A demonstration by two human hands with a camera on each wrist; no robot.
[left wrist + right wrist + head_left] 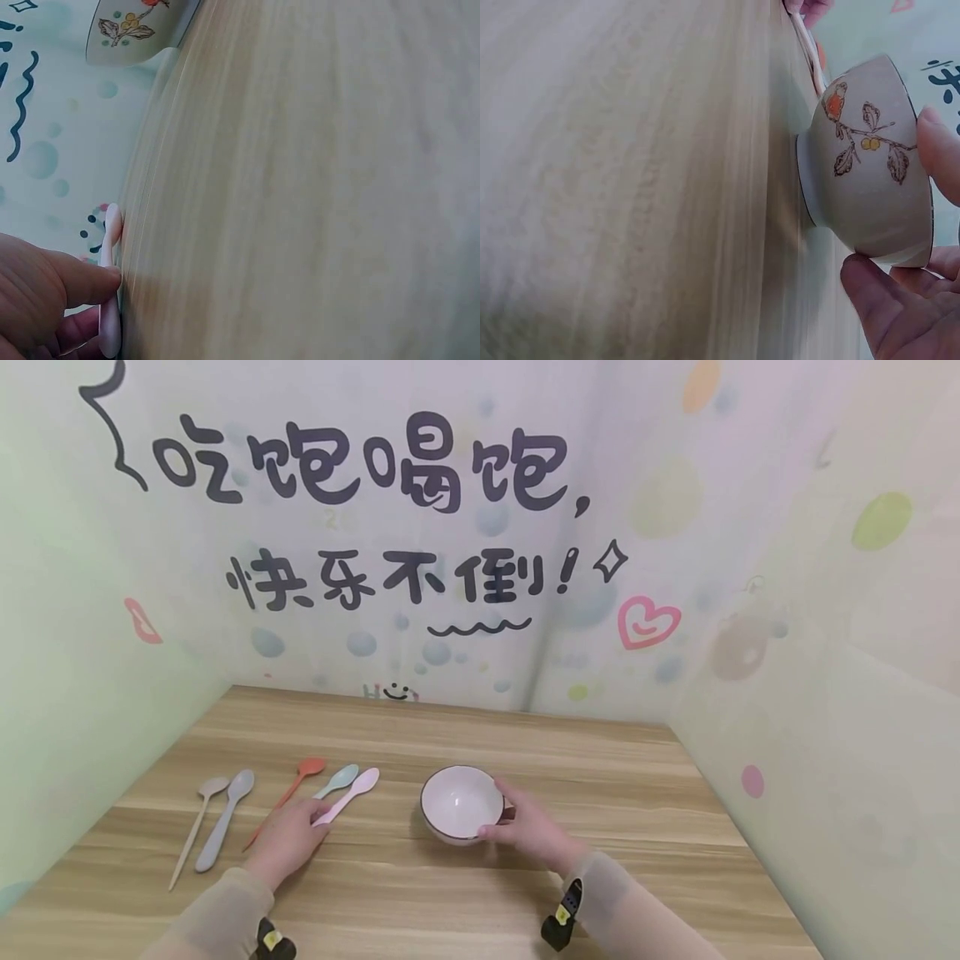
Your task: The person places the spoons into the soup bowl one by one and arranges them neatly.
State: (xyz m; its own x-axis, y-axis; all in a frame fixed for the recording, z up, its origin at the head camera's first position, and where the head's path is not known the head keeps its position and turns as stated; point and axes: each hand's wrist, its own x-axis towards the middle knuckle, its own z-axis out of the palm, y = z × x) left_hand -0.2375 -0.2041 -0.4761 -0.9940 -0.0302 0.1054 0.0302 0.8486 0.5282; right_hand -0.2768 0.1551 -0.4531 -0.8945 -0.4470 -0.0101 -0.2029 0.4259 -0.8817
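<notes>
My left hand (291,837) pinches a pale pink spoon (358,787) between thumb and fingers, at the left-centre of the table. In the left wrist view, the thumb presses against the spoon's side. To the right, my right hand (534,828) grips the right side of a white bowl (456,803) with a dark rim. Painted leaves and an orange bird decorate the bowl's outside in the right wrist view. Whether its foot touches the table I cannot tell. A light blue spoon (342,777) lies against the pink one, its handle partly hidden by the left hand.
An orange-red spoon (311,766) lies just left of the light blue one. Farther left are a grey spoon (221,827) and a thin beige spoon (193,835). Printed walls enclose the wood-grain table (420,906) at the back and both sides.
</notes>
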